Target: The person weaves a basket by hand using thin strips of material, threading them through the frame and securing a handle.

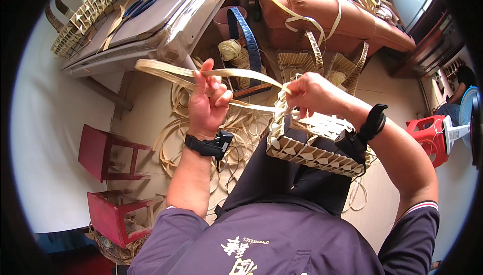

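Note:
A small woven basket (314,156) of pale strips rests on my lap, tilted, its near side crossed by slanting strips. My right hand (319,94) is closed at its far left corner, pinching a pale flat weaving strip (251,73) close to the rim. From there the strip runs left in a long loop that bends back beyond my left hand (209,99). That hand is raised left of the basket, its index finger up against the strip and the other fingers curled. Both wrists wear black bands; part of the basket is hidden by my right hand and wrist.
Loose strips (166,139) lie coiled on the floor to the left. Ahead stand a blue-handled basket (246,43) with a strip ball (230,49) and other baskets (297,63). Blue scissors (140,7) lie on a table (151,38). Red stools (108,217) flank me; someone sits far right.

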